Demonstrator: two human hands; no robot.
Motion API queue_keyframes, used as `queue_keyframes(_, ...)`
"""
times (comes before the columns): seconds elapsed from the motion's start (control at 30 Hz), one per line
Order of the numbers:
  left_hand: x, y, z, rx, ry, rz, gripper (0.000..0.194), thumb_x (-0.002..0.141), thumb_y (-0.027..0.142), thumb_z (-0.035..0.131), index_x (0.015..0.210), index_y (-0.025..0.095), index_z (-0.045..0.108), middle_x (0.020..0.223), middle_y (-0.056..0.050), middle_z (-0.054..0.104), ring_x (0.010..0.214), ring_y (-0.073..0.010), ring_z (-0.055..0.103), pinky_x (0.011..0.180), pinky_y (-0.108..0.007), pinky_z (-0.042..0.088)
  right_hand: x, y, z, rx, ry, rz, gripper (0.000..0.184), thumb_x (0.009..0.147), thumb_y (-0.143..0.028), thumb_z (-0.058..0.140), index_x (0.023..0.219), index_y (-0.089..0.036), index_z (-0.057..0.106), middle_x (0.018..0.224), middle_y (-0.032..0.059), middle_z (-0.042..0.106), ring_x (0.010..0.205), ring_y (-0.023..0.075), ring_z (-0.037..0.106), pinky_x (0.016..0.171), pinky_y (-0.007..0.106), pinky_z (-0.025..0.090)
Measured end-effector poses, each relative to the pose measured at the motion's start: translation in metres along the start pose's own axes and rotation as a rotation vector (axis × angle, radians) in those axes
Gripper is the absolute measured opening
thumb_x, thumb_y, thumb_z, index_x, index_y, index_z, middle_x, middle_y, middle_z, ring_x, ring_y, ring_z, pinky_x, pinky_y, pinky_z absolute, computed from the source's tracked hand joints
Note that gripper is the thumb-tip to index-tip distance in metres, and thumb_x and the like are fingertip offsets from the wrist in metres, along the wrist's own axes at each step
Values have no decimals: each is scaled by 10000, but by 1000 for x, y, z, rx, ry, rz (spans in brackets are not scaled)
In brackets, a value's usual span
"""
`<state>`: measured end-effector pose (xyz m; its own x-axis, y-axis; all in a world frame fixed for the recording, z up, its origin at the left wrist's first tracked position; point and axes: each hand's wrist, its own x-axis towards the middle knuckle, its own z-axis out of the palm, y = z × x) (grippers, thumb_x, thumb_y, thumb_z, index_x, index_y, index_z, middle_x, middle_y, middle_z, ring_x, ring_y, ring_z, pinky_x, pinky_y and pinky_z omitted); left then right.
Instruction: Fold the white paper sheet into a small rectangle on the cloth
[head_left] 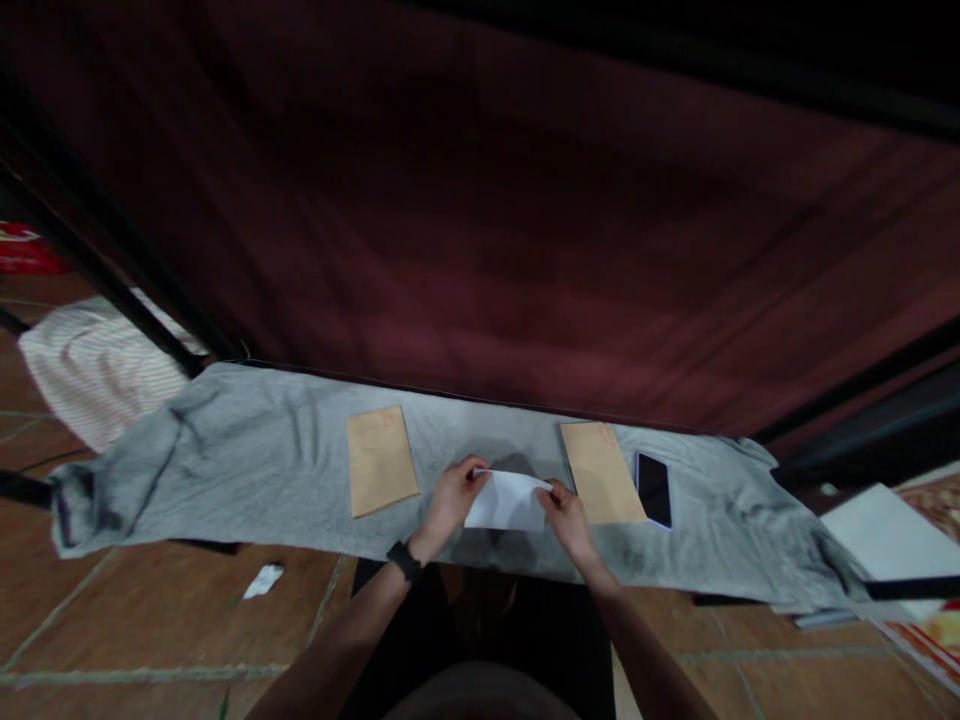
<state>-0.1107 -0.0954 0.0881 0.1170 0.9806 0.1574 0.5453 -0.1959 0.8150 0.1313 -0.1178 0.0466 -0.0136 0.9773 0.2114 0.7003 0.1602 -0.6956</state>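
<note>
A folded white sheet of paper (508,502) is held just above a grey cloth (255,460) that covers a narrow table. My left hand (454,497) pinches the paper's left upper corner, and my right hand (564,513) pinches its right edge. A black watch sits on my left wrist. One brown envelope (380,460) lies flat to the left of my hands. A second brown envelope (601,471) lies to the right, with a dark phone (653,489) beside it.
A dark red curtain (525,250) hangs right behind the table. A striped white cloth (97,365) lies on the tiled floor at the left, and a scrap of paper (263,580) under the table edge. White sheets (889,535) rest at the right.
</note>
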Motion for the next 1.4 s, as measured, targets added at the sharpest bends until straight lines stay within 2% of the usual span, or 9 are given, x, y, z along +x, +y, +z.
queue_keyframes(0.13,1,-15,12,-316,5,-205,318,850,274,602,1147,162,603,836,-20,695,737,-167,661,655,-271,511,12,6,9,13,58,55,411,937,-501,411,753,-206,631,596,-10,612,551,159,562,488,240,409)
queue_keyframes(0.37,-16,-46,35,-185,19,-285,542,776,113,575,1314,169,542,663,54,609,622,-142,616,664,-280,520,13,13,35,-40,105,114,352,925,-433,417,751,-200,616,596,10,594,539,169,532,528,271,414)
queue_keyframes(0.5,-10,-50,33,-95,73,-255,548,806,97,526,1346,190,536,809,-12,675,776,-190,662,805,-348,539,5,8,41,-90,130,93,367,933,-342,410,1145,-141,633,968,132,689,853,250,634,749,357,502)
queue_keyframes(0.6,-8,-49,34,-42,80,-235,529,818,80,503,1336,180,548,919,-52,707,876,-217,675,877,-385,538,-5,-1,45,-232,156,-17,484,964,-297,379,1403,-119,478,1277,197,594,1134,292,570,938,442,471)
queue_keyframes(0.77,-12,-45,37,83,88,-233,507,847,44,453,1336,149,538,1175,-108,670,1024,-207,656,961,-362,514,-26,-15,61,-422,-27,-307,488,1010,-282,368,1491,-207,404,1517,112,445,1370,266,423,1091,455,379)
queue_keyframes(0.87,-17,-40,35,209,87,-241,469,894,77,439,1346,158,536,1248,-133,630,1012,-215,668,909,-347,537,-34,-20,71,-502,-71,-336,482,1016,-291,389,1490,-205,425,1534,116,433,1400,270,403,1146,476,306)
queue_keyframes(1.0,-34,-27,42,481,67,-67,397,995,211,368,1341,166,556,1283,-151,622,1121,-266,634,969,-418,507,-37,-18,75,-554,-82,-319,506,1016,-301,382,1510,-191,396,1557,119,394,1416,275,386,1160,485,278)
queue_keyframes(1.13,-52,-20,61,584,-54,203,495,1015,394,385,1433,141,465,1496,-141,477,1402,-285,413,1150,-475,343,-40,-11,74,-587,-129,-356,551,988,-221,372,1536,-167,337,1595,112,316,1458,260,312,1180,471,250)
queue_keyframes(1.4,-58,-41,57,677,-103,248,723,979,598,368,1511,111,333,1596,-157,315,1498,-263,234,1214,-441,217,-46,-6,69,-572,-99,-362,553,1002,-248,362,1539,-126,318,1578,157,335,1455,289,319,1167,514,272)
